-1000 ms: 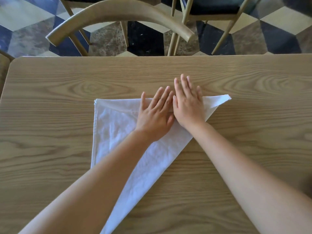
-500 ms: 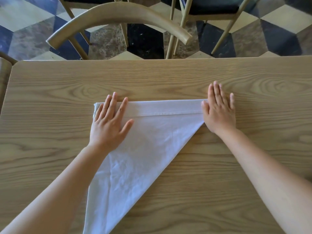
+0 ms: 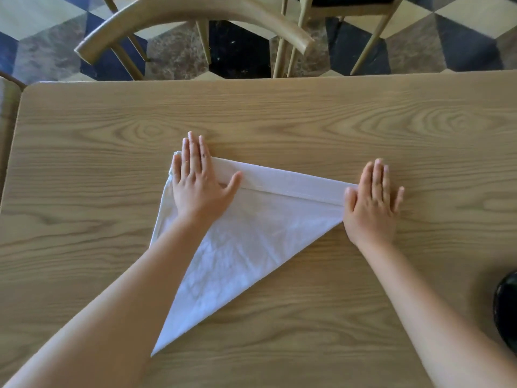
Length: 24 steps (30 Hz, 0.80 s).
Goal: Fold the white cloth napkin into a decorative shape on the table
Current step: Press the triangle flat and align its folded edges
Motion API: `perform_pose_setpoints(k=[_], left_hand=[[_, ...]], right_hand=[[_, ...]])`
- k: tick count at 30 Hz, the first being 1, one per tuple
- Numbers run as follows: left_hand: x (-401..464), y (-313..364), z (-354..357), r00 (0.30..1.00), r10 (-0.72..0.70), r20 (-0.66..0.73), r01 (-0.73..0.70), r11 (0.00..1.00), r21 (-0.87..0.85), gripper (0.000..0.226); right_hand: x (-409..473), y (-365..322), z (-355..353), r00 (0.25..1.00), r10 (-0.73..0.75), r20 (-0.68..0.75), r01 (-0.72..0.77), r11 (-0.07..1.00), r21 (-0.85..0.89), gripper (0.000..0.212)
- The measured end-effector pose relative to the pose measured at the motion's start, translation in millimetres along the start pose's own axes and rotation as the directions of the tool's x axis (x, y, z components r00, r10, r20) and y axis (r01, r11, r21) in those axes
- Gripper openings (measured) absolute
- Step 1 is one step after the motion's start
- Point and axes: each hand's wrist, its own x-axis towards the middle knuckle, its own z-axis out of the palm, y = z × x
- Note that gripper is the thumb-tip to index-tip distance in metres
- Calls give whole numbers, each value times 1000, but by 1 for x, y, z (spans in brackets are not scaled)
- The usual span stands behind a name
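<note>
Head view: napkin (image 3: 251, 236) lies as a triangle mid-worktop (image 3: 279, 113), left hand (image 3: 200, 186) and right hand (image 3: 370, 208) flat, each grip released, pinning the turned band's ends; firm even pressure should sharpen it.

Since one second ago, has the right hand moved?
Yes. The right hand slid right along the napkin band to its right corner, away from the left hand.

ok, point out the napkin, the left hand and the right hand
napkin (image 3: 251, 247), head view, middle of the folded triangle.
left hand (image 3: 197, 186), head view, back of the hand.
right hand (image 3: 370, 205), head view, back of the hand.
</note>
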Motion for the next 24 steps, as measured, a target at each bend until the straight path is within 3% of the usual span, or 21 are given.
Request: perform_pose_setpoints(k=[7, 13, 20, 24], left_hand=[[-41, 31, 8, 935, 342, 89, -346, 937, 36, 97], [-79, 64, 16, 841, 520, 152, -531, 846, 42, 95], [-94, 69, 17, 823, 549, 147, -561, 827, 50, 86], [-114, 65, 16, 861, 496, 113, -499, 866, 7, 77]], right_hand=[[-133, 43, 3, 958, 283, -43, -279, 958, 69, 63], [-219, 72, 2, 916, 401, -17, -399, 914, 70, 61], [-249, 84, -14, 919, 394, -10, -380, 893, 243, 59], [-249, 101, -31, 937, 338, -86, -312, 923, 225, 39]])
